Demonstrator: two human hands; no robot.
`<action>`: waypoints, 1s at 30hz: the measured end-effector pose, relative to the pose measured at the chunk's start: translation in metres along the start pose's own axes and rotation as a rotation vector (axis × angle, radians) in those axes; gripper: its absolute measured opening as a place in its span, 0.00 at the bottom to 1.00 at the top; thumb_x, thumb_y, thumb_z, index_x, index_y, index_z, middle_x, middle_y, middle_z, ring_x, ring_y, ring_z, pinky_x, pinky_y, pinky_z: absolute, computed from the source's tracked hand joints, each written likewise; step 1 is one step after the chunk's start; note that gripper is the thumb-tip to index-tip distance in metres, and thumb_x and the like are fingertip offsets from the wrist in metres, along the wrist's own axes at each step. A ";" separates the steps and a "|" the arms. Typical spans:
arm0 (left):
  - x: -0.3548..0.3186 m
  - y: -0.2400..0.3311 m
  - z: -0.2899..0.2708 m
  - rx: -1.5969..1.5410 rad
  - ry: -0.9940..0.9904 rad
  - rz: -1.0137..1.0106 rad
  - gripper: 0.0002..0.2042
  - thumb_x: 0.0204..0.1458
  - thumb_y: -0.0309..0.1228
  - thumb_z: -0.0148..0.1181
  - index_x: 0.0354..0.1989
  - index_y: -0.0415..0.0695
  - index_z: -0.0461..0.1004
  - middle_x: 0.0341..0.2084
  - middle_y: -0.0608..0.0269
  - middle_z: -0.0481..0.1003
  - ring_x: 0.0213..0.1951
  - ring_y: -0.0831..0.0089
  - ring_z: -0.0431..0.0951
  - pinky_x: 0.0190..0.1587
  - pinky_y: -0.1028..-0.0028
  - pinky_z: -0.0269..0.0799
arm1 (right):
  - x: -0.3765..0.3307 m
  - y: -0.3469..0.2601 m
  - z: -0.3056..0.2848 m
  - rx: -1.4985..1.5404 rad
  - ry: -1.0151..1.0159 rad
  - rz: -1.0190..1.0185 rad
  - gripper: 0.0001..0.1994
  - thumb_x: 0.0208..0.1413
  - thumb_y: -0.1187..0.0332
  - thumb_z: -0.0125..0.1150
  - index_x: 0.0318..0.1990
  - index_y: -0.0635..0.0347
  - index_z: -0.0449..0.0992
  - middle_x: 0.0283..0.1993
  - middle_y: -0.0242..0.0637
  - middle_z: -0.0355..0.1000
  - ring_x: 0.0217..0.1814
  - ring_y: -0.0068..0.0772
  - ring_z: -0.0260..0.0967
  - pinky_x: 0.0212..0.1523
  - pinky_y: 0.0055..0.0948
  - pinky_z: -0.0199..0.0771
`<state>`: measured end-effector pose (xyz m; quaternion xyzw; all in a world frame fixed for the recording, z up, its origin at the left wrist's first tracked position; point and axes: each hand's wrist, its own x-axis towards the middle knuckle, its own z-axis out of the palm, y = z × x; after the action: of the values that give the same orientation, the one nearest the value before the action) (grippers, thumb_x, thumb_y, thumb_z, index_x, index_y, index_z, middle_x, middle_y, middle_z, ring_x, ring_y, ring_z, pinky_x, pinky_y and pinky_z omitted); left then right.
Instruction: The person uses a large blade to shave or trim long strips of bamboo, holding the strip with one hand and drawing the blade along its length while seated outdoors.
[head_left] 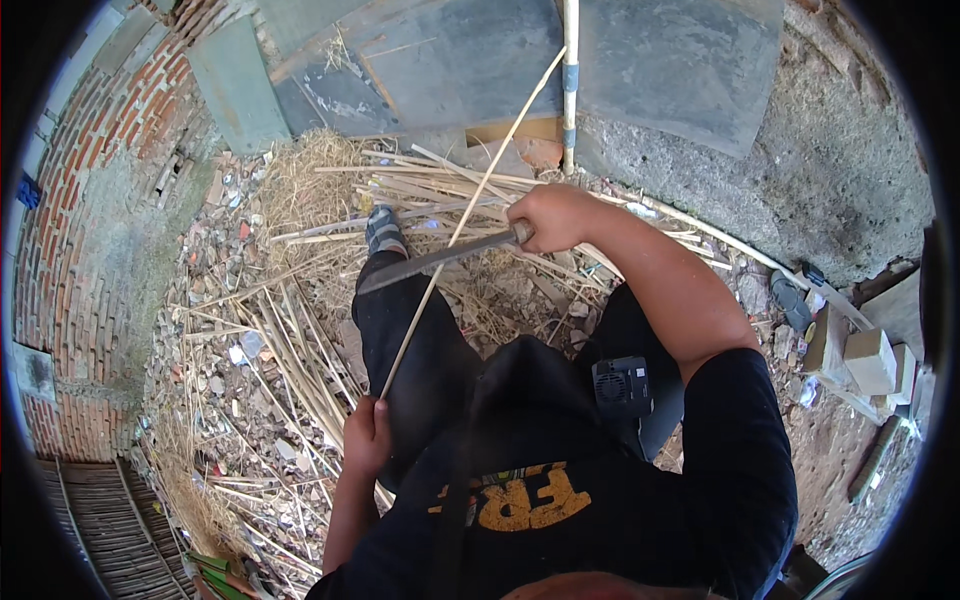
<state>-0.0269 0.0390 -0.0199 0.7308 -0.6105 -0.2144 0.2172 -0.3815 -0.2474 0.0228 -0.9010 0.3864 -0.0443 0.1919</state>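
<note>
My left hand [367, 438] is closed around the near end of a long, thin bamboo strip [478, 192]. The strip slants up and away to the right, its far end by a pale pole. In my right hand [552, 217] is the handle of a machete [430, 262], gripped in a fist. Its dark blade points left and slightly toward me, crossing the strip near the middle; whether the edge touches it I cannot tell. Below the blade is my left thigh, in dark trousers, and beyond it my foot in a striped sock [383, 232].
A heap of split bamboo strips [430, 185] lies ahead, with more strips [300, 350] to my left. Dry shavings [312, 180] and rubble cover the ground. An upright pole [570, 85] stands before grey panels [680, 65]. Pale blocks [868, 360] sit at right, a brick wall [90, 220] at left.
</note>
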 end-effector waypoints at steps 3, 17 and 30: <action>0.003 0.005 -0.004 0.031 -0.045 -0.026 0.15 0.66 0.38 0.48 0.34 0.37 0.71 0.19 0.42 0.73 0.26 0.42 0.77 0.28 0.54 0.68 | 0.004 0.010 0.001 0.009 -0.014 0.087 0.13 0.45 0.59 0.68 0.36 0.55 0.80 0.34 0.43 0.78 0.42 0.51 0.77 0.42 0.49 0.76; -0.004 -0.001 0.011 0.008 0.015 -0.043 0.14 0.68 0.36 0.46 0.36 0.38 0.70 0.21 0.41 0.73 0.27 0.41 0.76 0.30 0.54 0.67 | 0.014 0.001 0.004 0.066 0.052 0.167 0.11 0.47 0.62 0.65 0.36 0.56 0.80 0.34 0.45 0.78 0.43 0.49 0.78 0.43 0.47 0.77; -0.001 -0.011 0.010 0.022 0.010 -0.014 0.14 0.67 0.39 0.48 0.36 0.40 0.70 0.19 0.42 0.74 0.27 0.39 0.77 0.29 0.53 0.69 | 0.022 0.015 0.014 0.064 0.085 0.231 0.12 0.47 0.62 0.63 0.38 0.57 0.80 0.36 0.44 0.79 0.43 0.48 0.78 0.45 0.45 0.77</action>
<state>-0.0238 0.0414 -0.0347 0.7385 -0.6066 -0.2053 0.2107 -0.3732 -0.2681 0.0023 -0.8413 0.4938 -0.0722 0.2077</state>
